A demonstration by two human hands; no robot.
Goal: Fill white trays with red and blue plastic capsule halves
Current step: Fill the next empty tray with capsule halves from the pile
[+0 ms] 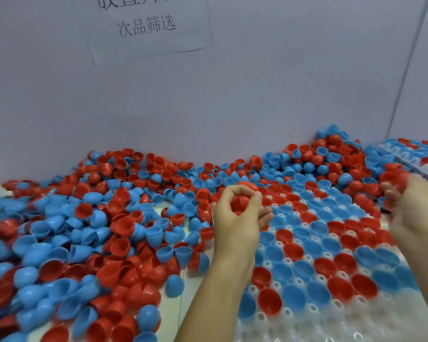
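A white tray lies in front of me at the right, most of its cups filled with red and blue capsule halves; its nearest rows show bare white cups. My left hand hovers over the tray's far left corner, fingers curled round red capsule halves. My right hand is blurred at the right edge and grips red capsule halves above the tray's right side. A big loose heap of red and blue halves covers the table to the left and behind.
A second white tray, partly filled, sits at the far right behind the heap. A grey wall with a paper sign stands close behind the table. A strip of bare table shows between heap and tray.
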